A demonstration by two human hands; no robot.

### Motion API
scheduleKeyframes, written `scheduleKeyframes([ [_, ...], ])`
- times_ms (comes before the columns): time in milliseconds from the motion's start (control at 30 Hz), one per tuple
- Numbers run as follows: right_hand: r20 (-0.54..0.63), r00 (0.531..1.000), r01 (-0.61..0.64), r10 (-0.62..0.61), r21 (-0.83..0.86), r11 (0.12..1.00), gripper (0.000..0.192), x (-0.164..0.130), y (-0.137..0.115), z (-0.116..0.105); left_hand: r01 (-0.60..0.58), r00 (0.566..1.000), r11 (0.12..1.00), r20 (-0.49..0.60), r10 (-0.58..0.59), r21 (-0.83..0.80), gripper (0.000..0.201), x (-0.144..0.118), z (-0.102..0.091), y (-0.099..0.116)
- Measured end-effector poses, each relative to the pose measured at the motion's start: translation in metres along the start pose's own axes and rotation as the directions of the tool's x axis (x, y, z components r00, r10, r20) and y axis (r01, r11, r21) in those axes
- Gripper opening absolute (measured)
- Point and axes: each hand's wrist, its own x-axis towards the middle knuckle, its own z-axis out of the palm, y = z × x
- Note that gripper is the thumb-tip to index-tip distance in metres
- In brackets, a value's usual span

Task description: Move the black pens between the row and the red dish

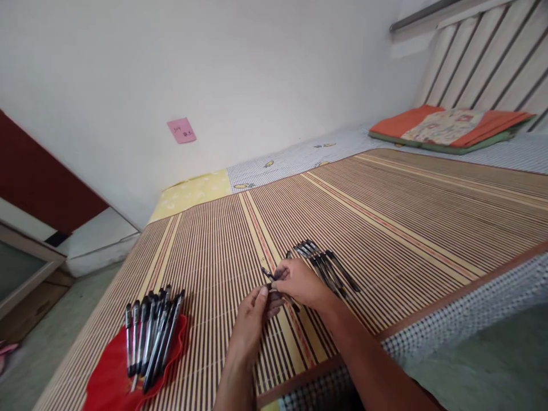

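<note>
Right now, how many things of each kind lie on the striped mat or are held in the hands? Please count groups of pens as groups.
Pen groups: 2, one on the red cloth, one loose
Held pen: 1
Red cloth: 1
Total: 4

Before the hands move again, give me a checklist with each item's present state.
1. Pen gripped by both hands: ok; left hand and right hand meet on it.
2. Pen's cap on or off: cannot tell.
3. Pen group on the red cloth lies bunched: ok.
4. Second pen group beside the right hand, on the mat: ok.
5. Pens away from the mat's edge: ok.
</note>
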Motion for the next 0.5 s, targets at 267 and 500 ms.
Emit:
scheduleKeyframes([
  [267,-0.040,0.999,0.004,0.007,0.261,0.965,0.012,0.004,-0.008,0.012,0.027,0.998,0.978,0.068,-0.013,-0.206,0.047,-0.009,0.014,0.001],
  [500,-0.032,0.997,-0.054,0.068,0.309,0.950,0.006,0.000,-0.025,0.015,-0.035,0.998,0.968,-0.063,0.020,-0.247,0.041,-0.006,0.017,0.001],
])
